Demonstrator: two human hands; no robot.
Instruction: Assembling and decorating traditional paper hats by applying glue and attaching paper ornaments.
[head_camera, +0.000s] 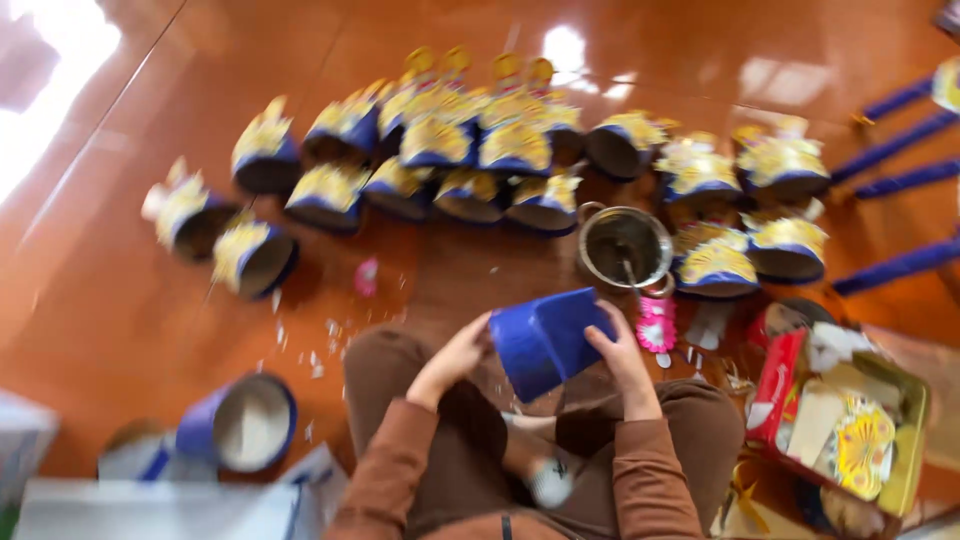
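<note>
Fingers of both hands grip a folded blue card (548, 342): the left hand (455, 358) pinches its 9 o'clock edge, the right hand (622, 352) closes over its 3 o'clock edge. The card sits at the centre of the view, above the person's lap, bent into a box-like shape.

The floor (120, 290) is glossy red-brown and fills most of the view. Across 10 to 2 o'clock lies a wide band of blue crowns (515, 145) with gold fronts, many crowded together, some touching. Blue strips (900, 180) lie at 3 o'clock, well apart from the hands. A red and yellow tray (780, 390) of gold cut-outs sits at 4 o'clock, just beside the right knee. A plain blue ring (215, 425) stands at 8 o'clock. A metal pot (625, 245) sits at 1 o'clock from the card, near it, a stick leaning inside. A pink flower (657, 328) lies just beside the right hand at 3 o'clock. White scraps (320, 350) dot the floor at 9 o'clock.
</note>
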